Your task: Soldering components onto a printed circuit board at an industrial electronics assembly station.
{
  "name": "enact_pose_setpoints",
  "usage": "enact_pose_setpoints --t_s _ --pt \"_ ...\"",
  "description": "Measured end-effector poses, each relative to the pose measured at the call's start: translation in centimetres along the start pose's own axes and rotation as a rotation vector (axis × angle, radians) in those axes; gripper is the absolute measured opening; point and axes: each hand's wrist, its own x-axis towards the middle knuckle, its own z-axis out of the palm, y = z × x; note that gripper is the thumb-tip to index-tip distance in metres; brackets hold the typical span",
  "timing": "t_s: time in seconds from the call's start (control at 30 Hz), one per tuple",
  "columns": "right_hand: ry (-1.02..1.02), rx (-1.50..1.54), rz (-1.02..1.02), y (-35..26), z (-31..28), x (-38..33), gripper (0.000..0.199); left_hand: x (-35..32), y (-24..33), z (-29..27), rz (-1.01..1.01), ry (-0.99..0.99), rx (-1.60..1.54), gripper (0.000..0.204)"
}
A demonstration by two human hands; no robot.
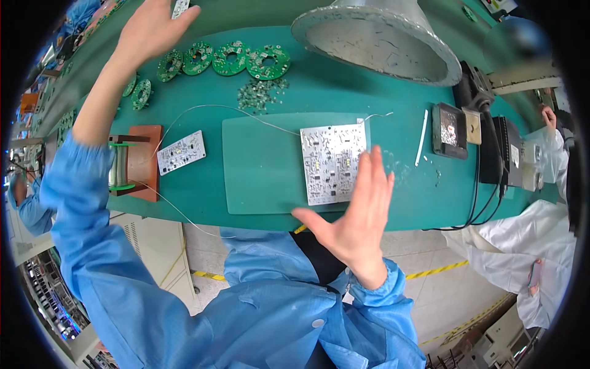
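Note:
My right hand (356,224) has its fingers stretched and thumb apart, over the lower right edge of a white circuit board panel (332,163). The panel lies on a green mat (261,166). At the upper left, my left hand (147,27) reaches far out with its thumb spread; the frame's top cuts off its fingertips. A small white circuit board (180,8) shows between that thumb and forefinger, apparently not gripped. Another white board (181,152) lies left of the mat, beside a wire spool (118,166) on a brown stand (145,163). Thin wire trails from the spool to the panel.
Round green circuit boards (268,62) stand in a row behind a heap of small parts (261,95). A wide metal hood (381,46) overhangs the back. On the right are a black tray (450,130), a white stick (421,138), cables (479,203) and a person in white (522,246).

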Motion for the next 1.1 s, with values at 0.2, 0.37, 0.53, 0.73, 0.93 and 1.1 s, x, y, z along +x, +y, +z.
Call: enact_pose_setpoints --t_s 0.2,0.37,0.53,0.73,0.93,1.1 --pt "0.083 0.071 -0.036 0.8 1.1 -0.2 0.097 -1.0 11.6 -11.2 -0.392 -0.457 -0.918 0.051" --pt "0.245 0.342 -0.331 0.3 1.9 -1.7 0.107 -3.7 19.9 -12.7 -1.325 -0.325 -1.979 0.051" --pt "0.214 0.511 -0.359 0.4 1.4 -2.3 0.096 -3.5 20.7 -14.4 -1.363 -0.203 -2.037 0.027" --pt "0.267 0.448 -0.519 0.8 -3.3 0.6 0.028 -4.1 19.8 -14.8 -0.395 0.109 -1.428 0.031" --pt "0.002 0.176 -0.72 0.8 -5.3 1.3 0.024 -4.8 19.9 -14.2 -0.269 0.062 -1.369 0.031" --pt "-0.001 0.004 -0.826 0.8 -4.9 1.7 0.022 -5.6 20.9 -13.7 -0.334 0.102 -1.369 0.032"
